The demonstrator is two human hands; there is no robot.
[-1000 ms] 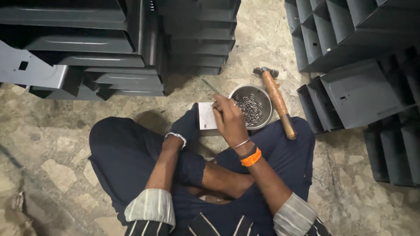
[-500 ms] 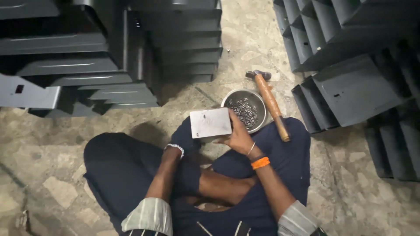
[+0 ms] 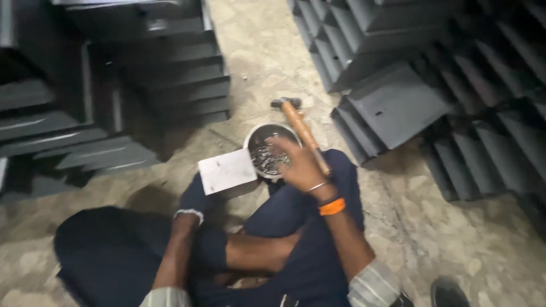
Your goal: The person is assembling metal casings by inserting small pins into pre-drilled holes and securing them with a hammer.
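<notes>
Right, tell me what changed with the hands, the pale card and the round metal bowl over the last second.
The right hand left the pale rectangular card and moved over the round metal bowl of small metal pieces; whether it grips any is blurred. The gloved left hand kept hold of the card. Bowl and wooden-handled hammer stayed on the stone floor.

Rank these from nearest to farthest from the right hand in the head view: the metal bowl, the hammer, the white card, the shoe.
1. Metal bowl: directly under the right hand, partly covered by it.
2. Hammer: beside the hand, its handle passing behind it; too close to the bowl to separate firmly.
3. White card: to the left, in the gloved left hand.
4. Shoe: bottom right corner.
</notes>
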